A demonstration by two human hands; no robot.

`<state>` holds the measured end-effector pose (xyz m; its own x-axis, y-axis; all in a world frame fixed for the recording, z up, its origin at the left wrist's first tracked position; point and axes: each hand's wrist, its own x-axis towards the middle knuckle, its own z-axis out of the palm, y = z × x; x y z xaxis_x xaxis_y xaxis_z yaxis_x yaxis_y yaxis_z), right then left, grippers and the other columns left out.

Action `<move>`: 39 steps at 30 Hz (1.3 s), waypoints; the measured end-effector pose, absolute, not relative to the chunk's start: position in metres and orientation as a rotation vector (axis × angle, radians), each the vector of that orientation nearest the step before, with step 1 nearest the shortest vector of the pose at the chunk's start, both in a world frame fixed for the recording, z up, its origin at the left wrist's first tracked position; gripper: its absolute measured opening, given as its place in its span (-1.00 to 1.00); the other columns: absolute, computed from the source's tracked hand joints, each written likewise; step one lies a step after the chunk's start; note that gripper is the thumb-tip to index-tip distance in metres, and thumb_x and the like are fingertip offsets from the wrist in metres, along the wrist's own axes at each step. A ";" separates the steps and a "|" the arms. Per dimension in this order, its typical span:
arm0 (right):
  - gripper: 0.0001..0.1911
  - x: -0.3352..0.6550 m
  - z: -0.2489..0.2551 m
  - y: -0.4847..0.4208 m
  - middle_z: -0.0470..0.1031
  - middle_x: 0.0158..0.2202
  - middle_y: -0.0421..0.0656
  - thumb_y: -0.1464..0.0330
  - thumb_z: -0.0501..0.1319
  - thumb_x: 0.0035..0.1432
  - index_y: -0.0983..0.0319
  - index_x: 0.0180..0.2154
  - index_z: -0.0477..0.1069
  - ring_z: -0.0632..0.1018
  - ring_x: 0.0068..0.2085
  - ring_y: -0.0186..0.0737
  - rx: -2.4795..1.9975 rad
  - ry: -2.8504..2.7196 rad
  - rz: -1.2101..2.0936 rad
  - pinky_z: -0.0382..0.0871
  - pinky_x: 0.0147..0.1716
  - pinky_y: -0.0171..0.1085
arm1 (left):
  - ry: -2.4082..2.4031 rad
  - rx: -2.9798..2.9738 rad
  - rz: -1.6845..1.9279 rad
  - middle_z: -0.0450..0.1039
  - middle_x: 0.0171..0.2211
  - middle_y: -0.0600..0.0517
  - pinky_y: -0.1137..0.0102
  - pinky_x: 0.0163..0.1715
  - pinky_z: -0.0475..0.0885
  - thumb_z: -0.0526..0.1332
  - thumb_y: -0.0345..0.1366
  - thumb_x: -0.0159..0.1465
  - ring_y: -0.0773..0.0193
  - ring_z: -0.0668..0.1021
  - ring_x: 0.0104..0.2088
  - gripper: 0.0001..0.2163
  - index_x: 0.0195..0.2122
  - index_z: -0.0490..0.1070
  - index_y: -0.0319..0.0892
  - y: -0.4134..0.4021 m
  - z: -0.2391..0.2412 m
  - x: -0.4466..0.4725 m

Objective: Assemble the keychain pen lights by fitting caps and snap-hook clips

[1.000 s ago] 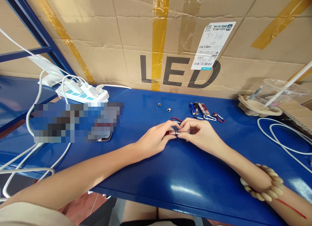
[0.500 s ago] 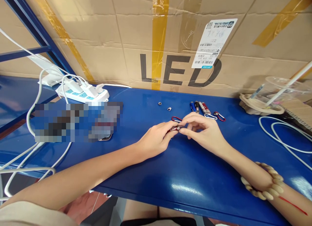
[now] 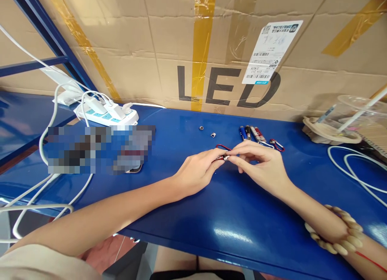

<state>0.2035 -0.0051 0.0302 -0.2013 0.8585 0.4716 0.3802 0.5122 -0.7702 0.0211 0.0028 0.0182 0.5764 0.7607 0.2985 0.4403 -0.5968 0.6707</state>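
Observation:
My left hand [image 3: 195, 171] is closed round a small red-and-silver mini flashlight [image 3: 224, 156], mostly covered by the fingers. At its silver end, the thumb and fingertips of my right hand [image 3: 264, 163] pinch the metal tip. A red carabiner clip [image 3: 223, 146] shows just behind the fingers. Past my right hand lie several mini flashlights side by side, among them a blue one [image 3: 242, 132] and a red one [image 3: 259, 133]. Beside them is another carabiner [image 3: 277, 145] with a metal piece. Two small metal parts, a ring-like cap [image 3: 201, 128] and a silver piece [image 3: 213, 135], lie farther back.
A large cardboard box [image 3: 169, 38] walls off the back of the blue table [image 3: 181, 227]. At left are a white power strip [image 3: 111, 118], cables and a blurred patch with a phone edge [image 3: 135, 169]. A plastic cup [image 3: 350, 115] in a carton holder and a white cable [image 3: 341, 163] occupy the right.
The view has shifted slightly, so everything sits a little farther right. Both hands stay together at the flashlight, and less of its red body shows between the fingers.

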 end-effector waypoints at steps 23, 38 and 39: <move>-0.86 0.207 0.020 -0.001 0.48 -0.40 -0.15 0.26 0.29 0.04 0.19 -0.45 0.48 0.38 -0.67 -0.44 -1.056 -1.717 0.617 0.33 -0.76 -0.36 | 0.989 2.331 0.709 0.47 -0.13 0.03 0.32 -0.03 0.33 -0.04 -0.23 0.34 0.27 0.48 -0.12 -0.79 -0.08 0.28 -0.11 0.006 0.020 0.021; -0.71 0.207 0.024 0.002 0.47 -0.45 -0.14 0.15 0.36 -0.11 0.24 -0.54 0.45 0.36 -0.70 -0.45 -1.141 -1.685 0.831 0.32 -0.73 -0.37 | 0.924 2.284 0.720 0.45 -0.12 0.02 0.35 -0.02 0.31 -0.05 -0.27 0.34 0.28 0.45 -0.11 -0.79 -0.10 0.29 -0.14 0.007 0.019 0.020; -0.71 0.207 0.024 0.002 0.47 -0.45 -0.14 0.15 0.36 -0.11 0.24 -0.54 0.45 0.37 -0.70 -0.45 -1.142 -1.680 0.847 0.32 -0.73 -0.37 | 0.920 2.284 0.725 0.45 -0.12 0.01 0.35 -0.02 0.32 -0.05 -0.27 0.34 0.29 0.45 -0.11 -0.79 -0.10 0.29 -0.14 0.007 0.019 0.020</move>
